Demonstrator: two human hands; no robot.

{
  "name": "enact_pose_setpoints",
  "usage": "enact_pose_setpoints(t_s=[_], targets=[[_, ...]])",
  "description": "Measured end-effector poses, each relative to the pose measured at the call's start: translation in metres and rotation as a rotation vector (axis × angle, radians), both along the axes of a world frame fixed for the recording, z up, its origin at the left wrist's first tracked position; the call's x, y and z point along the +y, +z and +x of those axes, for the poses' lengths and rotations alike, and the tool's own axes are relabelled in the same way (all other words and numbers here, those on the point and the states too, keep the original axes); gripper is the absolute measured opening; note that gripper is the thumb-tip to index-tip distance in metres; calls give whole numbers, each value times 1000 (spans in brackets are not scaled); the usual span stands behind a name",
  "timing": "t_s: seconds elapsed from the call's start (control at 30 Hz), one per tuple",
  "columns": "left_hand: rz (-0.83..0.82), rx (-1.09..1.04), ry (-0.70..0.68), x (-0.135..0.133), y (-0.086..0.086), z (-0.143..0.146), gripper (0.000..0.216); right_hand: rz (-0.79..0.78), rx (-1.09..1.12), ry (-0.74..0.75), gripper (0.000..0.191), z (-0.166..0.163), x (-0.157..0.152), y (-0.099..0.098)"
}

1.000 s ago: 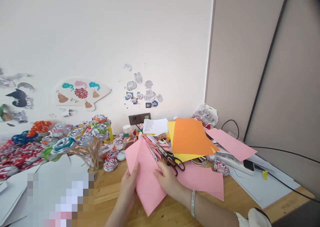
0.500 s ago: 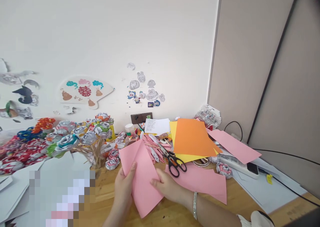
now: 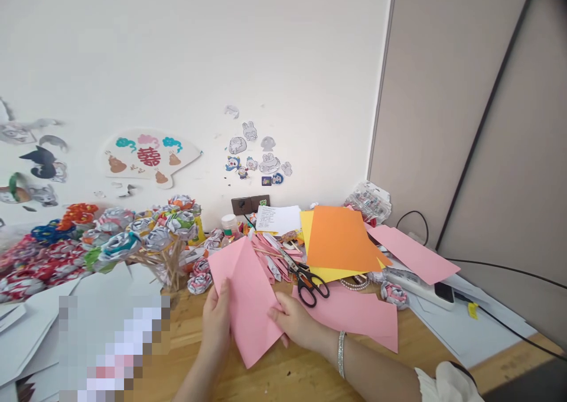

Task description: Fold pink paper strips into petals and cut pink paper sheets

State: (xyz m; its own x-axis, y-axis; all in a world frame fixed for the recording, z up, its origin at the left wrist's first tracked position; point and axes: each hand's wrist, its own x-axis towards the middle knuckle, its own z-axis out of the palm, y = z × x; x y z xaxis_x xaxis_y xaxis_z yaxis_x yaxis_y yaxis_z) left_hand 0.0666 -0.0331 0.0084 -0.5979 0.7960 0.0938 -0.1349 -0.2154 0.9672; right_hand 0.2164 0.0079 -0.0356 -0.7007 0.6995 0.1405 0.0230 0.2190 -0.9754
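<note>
A pink sheet of paper (image 3: 250,301) with a slanting crease is held up over the wooden table. My left hand (image 3: 218,316) grips its left edge, thumb on the front. On the right edge, my right hand (image 3: 292,322) pinches it between thumb and fingers; some of those fingers are hidden behind the paper. Just beyond my right hand lie black-handled scissors (image 3: 310,284), apart from both hands. They rest partly on another pink sheet (image 3: 354,316) and on a heap of pink paper scraps (image 3: 270,263).
Orange paper (image 3: 339,239) covers yellow paper (image 3: 328,274) behind the scissors. Paper flowers on sticks (image 3: 163,237) crowd the left. White sheets (image 3: 35,325) lie at the left, and a power strip (image 3: 419,290) with cables is at the right. A wall (image 3: 287,54) closes the back.
The held pink sheet sits slightly higher and further left in view, with both hands still on it. Fingertips of my right hand now show below its lower right edge.
</note>
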Motion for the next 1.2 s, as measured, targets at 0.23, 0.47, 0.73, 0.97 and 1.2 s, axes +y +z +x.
enact_pose_setpoints(t_s=[0.23,0.47,0.73,0.97,1.2], targets=[[65,-61,27,3,-4,-1,32,-110,88,90,28,-2,6,-6],[-73,-27,-238,3,-2,-4,41,-72,214,11,30,0,14,-3],[-120,-3,-334,5,-3,0,42,-83,215,-52,30,2,25,-7],[-245,-27,-608,1,-5,1,40,-106,246,-108,28,5,32,-6],[-229,85,-698,0,-5,8,31,-63,216,-87,28,14,28,12]])
